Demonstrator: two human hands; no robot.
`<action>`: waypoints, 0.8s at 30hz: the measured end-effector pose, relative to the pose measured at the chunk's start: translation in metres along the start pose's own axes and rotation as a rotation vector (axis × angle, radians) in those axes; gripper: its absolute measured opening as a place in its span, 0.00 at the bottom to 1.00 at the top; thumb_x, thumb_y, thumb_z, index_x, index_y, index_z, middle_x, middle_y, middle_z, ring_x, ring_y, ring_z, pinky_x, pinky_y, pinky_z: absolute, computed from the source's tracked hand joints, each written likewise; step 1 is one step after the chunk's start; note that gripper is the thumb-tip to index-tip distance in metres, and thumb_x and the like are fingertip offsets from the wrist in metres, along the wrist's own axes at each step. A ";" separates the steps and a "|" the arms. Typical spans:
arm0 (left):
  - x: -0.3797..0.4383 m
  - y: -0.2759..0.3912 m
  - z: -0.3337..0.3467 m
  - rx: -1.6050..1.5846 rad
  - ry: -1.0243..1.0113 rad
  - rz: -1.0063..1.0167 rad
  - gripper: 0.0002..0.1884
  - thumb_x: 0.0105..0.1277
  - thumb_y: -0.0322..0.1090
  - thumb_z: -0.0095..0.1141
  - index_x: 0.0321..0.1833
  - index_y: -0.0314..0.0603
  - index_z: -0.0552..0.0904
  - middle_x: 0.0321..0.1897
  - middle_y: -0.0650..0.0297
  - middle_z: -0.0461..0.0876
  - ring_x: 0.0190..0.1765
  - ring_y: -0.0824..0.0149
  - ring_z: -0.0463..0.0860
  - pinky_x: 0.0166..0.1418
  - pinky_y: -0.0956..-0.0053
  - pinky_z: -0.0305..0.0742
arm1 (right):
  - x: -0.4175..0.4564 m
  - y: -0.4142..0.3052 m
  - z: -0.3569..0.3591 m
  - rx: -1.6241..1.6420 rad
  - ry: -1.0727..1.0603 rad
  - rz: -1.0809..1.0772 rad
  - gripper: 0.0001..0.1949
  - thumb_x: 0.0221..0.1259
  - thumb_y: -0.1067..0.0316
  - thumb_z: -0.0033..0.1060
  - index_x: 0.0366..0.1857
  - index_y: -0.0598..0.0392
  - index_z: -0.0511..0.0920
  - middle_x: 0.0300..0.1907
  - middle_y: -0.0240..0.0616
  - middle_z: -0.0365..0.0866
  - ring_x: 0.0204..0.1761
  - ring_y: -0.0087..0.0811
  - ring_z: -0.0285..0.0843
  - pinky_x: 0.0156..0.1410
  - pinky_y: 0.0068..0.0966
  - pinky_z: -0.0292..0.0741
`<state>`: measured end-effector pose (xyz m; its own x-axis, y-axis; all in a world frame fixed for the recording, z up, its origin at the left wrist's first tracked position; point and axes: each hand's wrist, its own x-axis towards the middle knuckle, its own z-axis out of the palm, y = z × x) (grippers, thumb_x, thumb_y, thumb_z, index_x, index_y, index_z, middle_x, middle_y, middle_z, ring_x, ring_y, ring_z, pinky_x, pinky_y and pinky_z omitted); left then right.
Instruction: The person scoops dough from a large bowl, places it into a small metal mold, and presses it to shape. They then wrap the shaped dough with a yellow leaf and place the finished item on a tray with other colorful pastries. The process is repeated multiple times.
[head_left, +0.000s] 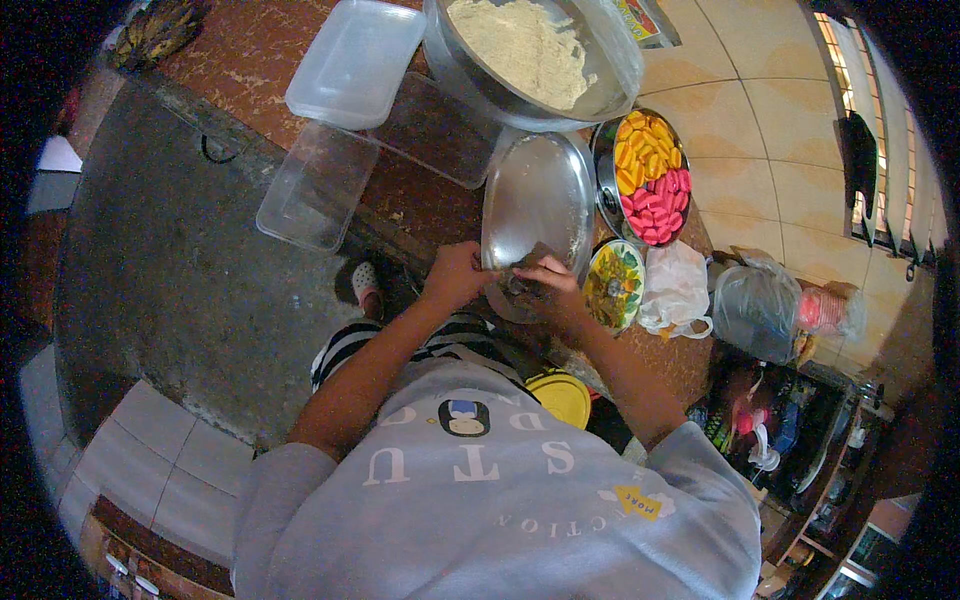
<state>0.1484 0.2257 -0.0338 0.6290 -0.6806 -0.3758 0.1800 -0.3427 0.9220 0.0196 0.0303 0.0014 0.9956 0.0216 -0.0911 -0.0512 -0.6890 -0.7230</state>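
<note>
An oval metal tray (536, 195) lies on the counter before me. My left hand (461, 277) is at the near left end of this tray, its fingers bent towards the rim. Over the tray's near right part is my right hand (553, 289), with fingers curled. Both hands are close together; whether something small is between the fingers I cannot tell. Beyond the tray stands a large metal basin of pale yellowish powder (525, 56), with clear plastic around its rim. To the right, a round metal container (604, 202) holds orange and pink oval pieces.
Clear plastic containers (319, 184) and a whitish plastic lid (356, 64) lie at the left. A floral-patterned plate (615, 285) and a white plastic bag (675, 289) are at the right. A yellow lid (561, 399) is near my body. Bananas (157, 34) lie far left.
</note>
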 end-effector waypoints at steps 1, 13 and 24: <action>0.000 -0.001 0.000 -0.020 -0.002 0.003 0.16 0.52 0.36 0.70 0.38 0.31 0.83 0.27 0.52 0.85 0.30 0.58 0.85 0.36 0.66 0.79 | 0.002 -0.004 0.003 -0.009 0.020 0.039 0.24 0.39 0.80 0.72 0.48 0.54 0.83 0.45 0.40 0.79 0.49 0.37 0.78 0.55 0.28 0.74; 0.005 -0.013 0.005 -0.041 -0.028 -0.015 0.15 0.54 0.35 0.67 0.40 0.33 0.84 0.32 0.50 0.85 0.36 0.53 0.86 0.44 0.61 0.79 | 0.006 -0.029 0.015 -0.060 0.127 0.224 0.26 0.43 0.75 0.74 0.53 0.48 0.81 0.48 0.41 0.78 0.51 0.41 0.78 0.57 0.31 0.73; 0.002 0.001 -0.003 -0.071 -0.077 -0.081 0.13 0.55 0.34 0.66 0.37 0.31 0.83 0.29 0.50 0.85 0.31 0.53 0.86 0.39 0.62 0.80 | 0.025 -0.030 0.026 -0.137 0.288 0.122 0.23 0.46 0.75 0.73 0.51 0.53 0.80 0.43 0.44 0.79 0.46 0.41 0.79 0.51 0.31 0.76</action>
<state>0.1518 0.2256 -0.0335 0.5512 -0.7011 -0.4524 0.2823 -0.3535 0.8918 0.0441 0.0708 0.0031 0.9649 -0.2595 0.0399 -0.1802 -0.7653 -0.6179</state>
